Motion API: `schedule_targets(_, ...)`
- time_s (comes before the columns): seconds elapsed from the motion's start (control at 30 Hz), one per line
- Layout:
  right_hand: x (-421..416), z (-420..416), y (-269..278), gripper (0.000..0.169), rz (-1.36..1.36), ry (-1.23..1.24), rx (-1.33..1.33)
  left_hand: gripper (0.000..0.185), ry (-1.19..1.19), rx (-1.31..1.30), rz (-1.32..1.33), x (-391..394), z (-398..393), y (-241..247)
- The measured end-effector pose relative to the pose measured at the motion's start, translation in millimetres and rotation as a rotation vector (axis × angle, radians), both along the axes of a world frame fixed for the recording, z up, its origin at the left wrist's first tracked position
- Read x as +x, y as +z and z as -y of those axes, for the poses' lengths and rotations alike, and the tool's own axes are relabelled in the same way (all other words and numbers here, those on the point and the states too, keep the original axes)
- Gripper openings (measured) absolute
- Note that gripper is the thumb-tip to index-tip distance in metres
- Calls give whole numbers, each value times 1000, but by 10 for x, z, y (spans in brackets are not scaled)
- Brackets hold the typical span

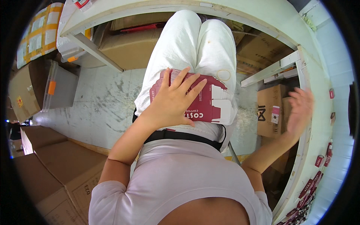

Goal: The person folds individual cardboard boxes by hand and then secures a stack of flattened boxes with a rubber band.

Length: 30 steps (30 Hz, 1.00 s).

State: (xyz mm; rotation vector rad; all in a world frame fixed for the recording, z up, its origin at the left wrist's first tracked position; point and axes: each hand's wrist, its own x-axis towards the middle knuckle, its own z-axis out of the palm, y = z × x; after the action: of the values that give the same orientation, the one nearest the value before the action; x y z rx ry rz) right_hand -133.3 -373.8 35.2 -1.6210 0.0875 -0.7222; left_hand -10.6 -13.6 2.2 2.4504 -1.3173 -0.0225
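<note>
Across my lap lies a stack of flat, unfolded maroon-and-white Costa Coffee cartons (205,98). My left hand (174,98) rests palm down on the stack, fingers spread, covering much of its left half. The thumb lies near the stack's lower edge. Out to the right, my right hand (301,109) is raised by the edge of the white side table (317,112). It looks slightly blurred, with the fingers apart and nothing visible in it. Several folded maroon Costa boxes (306,188) lie along that table, many bunched towards the lower right.
A white table (253,17) spans the front, above my knees. Cardboard boxes stand under it, including a brown one (129,45). To the left are a clear plastic bin (60,87) and a taped parcel (42,31). Large cartons (67,160) stand at lower left.
</note>
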Motion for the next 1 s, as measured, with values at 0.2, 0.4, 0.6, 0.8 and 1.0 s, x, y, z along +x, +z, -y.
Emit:
schedule_targets(0.2, 388, -1148, -186, 63, -463, 458, -920, 105, 17, 19, -44, -23, -18, -122)
schedule_targets(0.4, 416, -1427, -193, 56, -584, 296, -1056, 103, 41, -16, -64, -14, -13, -146)
schedule_targets(0.6, 424, -1379, -144, 55, -545, 324, -804, 85, 112, -120, -65, -28, -42, 65)
schedule_targets(0.8, 445, -1425, -315, 51, -155, 582, -7, 50, 35, -340, -331, 129, -180, 365)
schedule_targets(1.0, 650, -1810, -233, 42, 178, 261, 391, 62, -304, -742, -940, 223, -145, 349)
